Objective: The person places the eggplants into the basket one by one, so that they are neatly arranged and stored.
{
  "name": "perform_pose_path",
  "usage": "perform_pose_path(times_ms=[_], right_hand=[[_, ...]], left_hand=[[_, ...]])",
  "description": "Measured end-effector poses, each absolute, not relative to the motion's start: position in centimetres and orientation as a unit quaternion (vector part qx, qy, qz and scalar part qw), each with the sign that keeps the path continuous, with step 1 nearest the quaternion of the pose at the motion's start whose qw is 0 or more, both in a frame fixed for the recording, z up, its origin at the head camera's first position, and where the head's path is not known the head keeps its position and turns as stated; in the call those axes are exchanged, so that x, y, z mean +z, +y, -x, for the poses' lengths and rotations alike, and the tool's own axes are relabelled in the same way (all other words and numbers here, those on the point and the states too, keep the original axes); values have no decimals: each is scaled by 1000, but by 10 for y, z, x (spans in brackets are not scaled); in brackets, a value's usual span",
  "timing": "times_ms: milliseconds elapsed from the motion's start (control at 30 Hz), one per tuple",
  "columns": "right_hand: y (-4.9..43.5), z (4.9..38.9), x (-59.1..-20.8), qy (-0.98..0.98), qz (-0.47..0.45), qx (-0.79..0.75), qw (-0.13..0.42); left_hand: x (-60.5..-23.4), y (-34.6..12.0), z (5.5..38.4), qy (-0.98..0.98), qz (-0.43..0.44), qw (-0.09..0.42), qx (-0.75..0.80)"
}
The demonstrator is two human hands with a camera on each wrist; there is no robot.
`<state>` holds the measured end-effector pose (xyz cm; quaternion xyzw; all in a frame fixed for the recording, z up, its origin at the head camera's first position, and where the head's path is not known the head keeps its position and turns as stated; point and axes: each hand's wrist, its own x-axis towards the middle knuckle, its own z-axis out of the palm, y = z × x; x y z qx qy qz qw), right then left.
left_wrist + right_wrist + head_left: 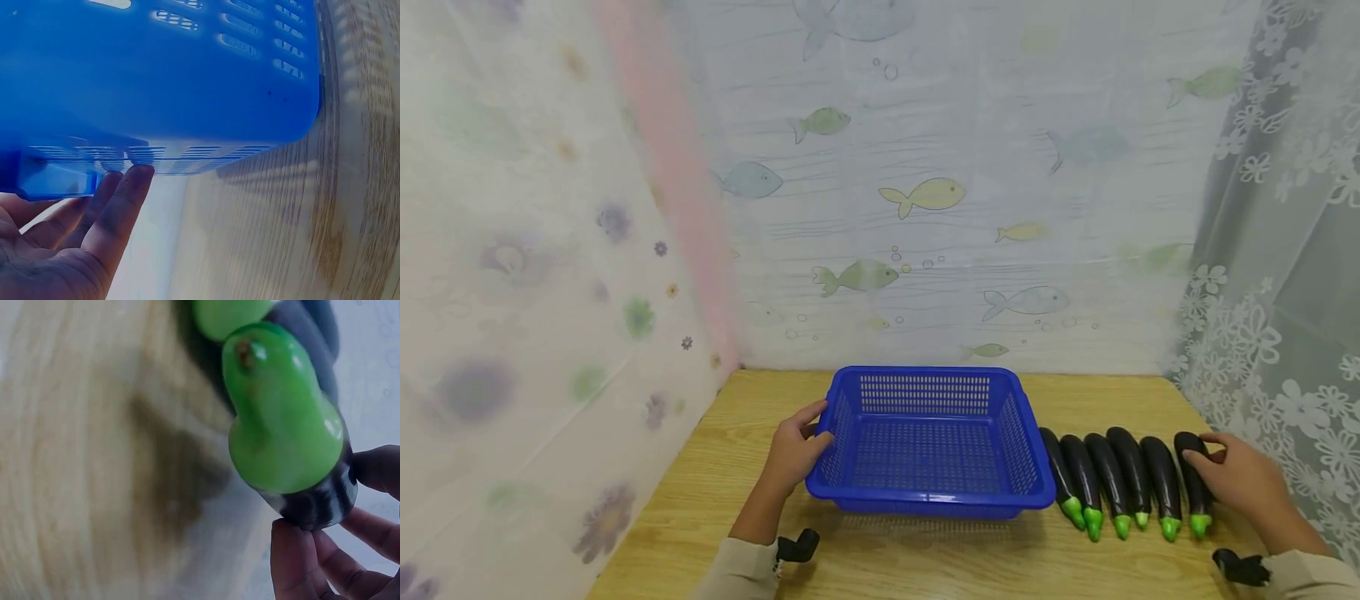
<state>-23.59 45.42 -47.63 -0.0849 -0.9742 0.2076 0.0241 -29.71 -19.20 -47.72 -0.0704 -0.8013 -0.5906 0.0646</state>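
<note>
A blue plastic basket [925, 498] with slotted walls stands on the table. My left hand [796, 448] holds its left rim, thumb over the edge; in the left wrist view the fingers [119, 219] touch the outer wall from below the rim. Several dark eggplants with green stem ends lie in a row right of the basket, stems towards me. At the right end of the row, my right hand [1247, 473] grips the last eggplant [1192, 467] between thumb and fingers. Its green cap [281, 425] fills the middle of the right wrist view, fingertips round the dark body.
The leftmost eggplant [1058, 471] lies right against the basket's right side. Wood-grain table [925, 567] runs under everything. A fish-patterned sheet [925, 250] hangs behind, a flowered sheet [550, 333] on the left and a lace curtain [1292, 350] on the right.
</note>
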Motion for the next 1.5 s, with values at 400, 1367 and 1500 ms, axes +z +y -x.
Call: perform_pose_path(times_ms=[400,1367,1500], right_hand=[[437,236,-452,-970,61,228,66],[337,245,-403,-907,21,416,70],[322,251,-394,-902,7,428,61]], left_hand=[[-479,-193,296,-796,76,71,-596],[-481,-192,290,-800,73,84,-589],[-482,-190,292,-803,72,85,-586]])
